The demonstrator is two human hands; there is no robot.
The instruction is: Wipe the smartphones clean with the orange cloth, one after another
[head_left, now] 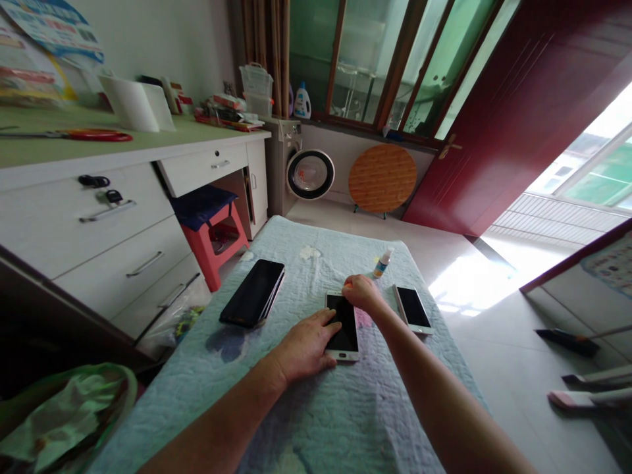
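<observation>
A white-framed smartphone (344, 336) with a dark screen lies face up on the pale blue quilted cloth (316, 421). My left hand (311, 339) rests on its left side, fingers spread over the screen and thumb by the lower edge. At the phone's top right corner, my right hand (361, 291) is closed with the fingers curled in; whatever they hold is hidden. A stack of black-screened phones (254, 293) lies to the left. Another white phone (413, 308) is on the right. Beyond my right hand stands a small spray bottle (382, 263) with a white top.
On the left is a white desk (113, 217) with drawers, and a red stool (217, 240) is under it. A green-rimmed bin (129, 385) stands at lower left. Ahead are an open washing machine (284, 164) and a round wooden tabletop (382, 178). The red door (488, 118) is at right.
</observation>
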